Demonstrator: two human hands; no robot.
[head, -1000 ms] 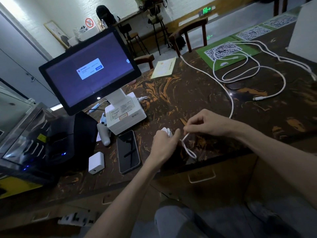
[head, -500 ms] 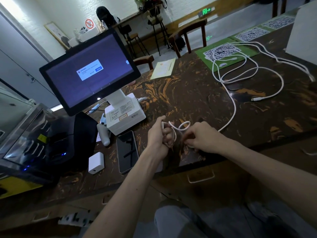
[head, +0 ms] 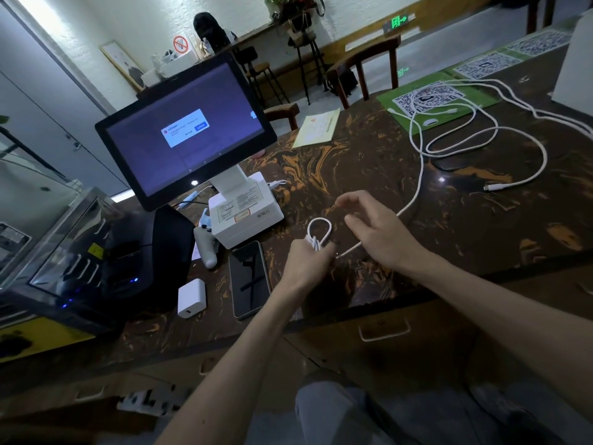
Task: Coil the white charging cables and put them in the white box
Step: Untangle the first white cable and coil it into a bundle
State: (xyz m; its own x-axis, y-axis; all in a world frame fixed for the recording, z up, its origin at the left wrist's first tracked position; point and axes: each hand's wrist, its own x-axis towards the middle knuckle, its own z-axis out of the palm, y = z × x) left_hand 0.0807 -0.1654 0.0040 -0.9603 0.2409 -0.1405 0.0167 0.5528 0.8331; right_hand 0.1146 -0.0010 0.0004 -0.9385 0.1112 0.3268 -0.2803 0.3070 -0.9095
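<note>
Since half a second ago our right hand has let go and lifted, fingers now spread and empty, while our left hand grips the coiled white cable near the counter's front edge.

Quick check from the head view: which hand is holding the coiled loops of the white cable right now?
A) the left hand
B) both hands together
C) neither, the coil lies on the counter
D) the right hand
A: the left hand grips the bundled loops of the white cable, with one loop standing above its fingers, while the right hand hovers beside it with fingers spread, holding nothing.
</note>
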